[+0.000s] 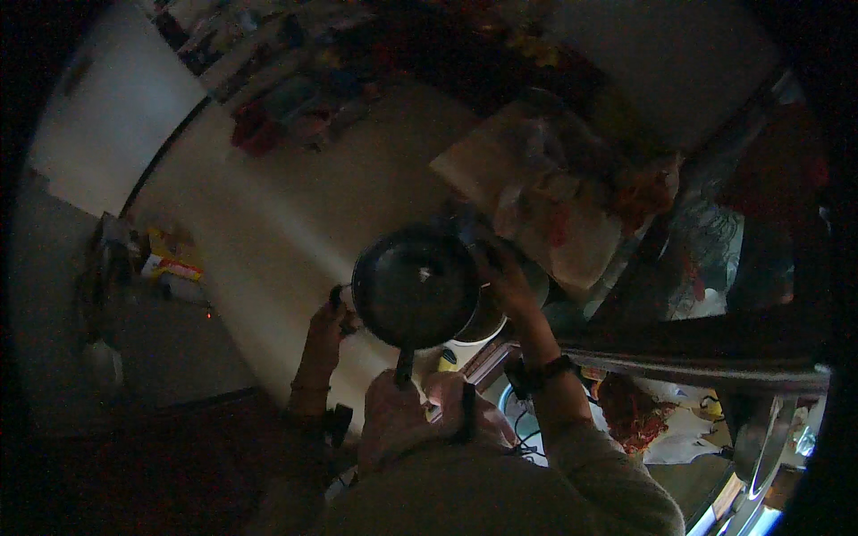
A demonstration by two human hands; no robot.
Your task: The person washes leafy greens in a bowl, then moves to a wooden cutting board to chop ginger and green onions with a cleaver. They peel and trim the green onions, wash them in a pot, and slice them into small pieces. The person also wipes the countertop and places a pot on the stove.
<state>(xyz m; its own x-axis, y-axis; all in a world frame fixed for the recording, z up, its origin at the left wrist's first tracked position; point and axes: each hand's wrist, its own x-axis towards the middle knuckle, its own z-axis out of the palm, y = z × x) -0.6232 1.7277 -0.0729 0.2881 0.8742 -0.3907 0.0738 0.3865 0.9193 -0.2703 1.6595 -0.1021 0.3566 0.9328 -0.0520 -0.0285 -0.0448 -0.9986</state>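
Note:
In front of my body, level with my hands, is a round dark frying pan [418,288], its inside facing up. The pan's black handle [405,364] points back toward me. My left hand [329,323] is closed at the pan's left edge, around a small black grip. At the right rim, my right hand [508,284] has its fingers bent against the pan; shadow hides the fingertips. A light-rimmed round vessel [488,332] shows partly beneath the pan on the right. How the two touch is too dark to tell.
A crumpled brown paper bag [572,241] lies beyond my right hand. On the right runs a dark ledge [697,362], with a reddish-brown item [633,413] below it. A yellow and red package [172,259] is at the left. Clutter [295,107] lines the far side.

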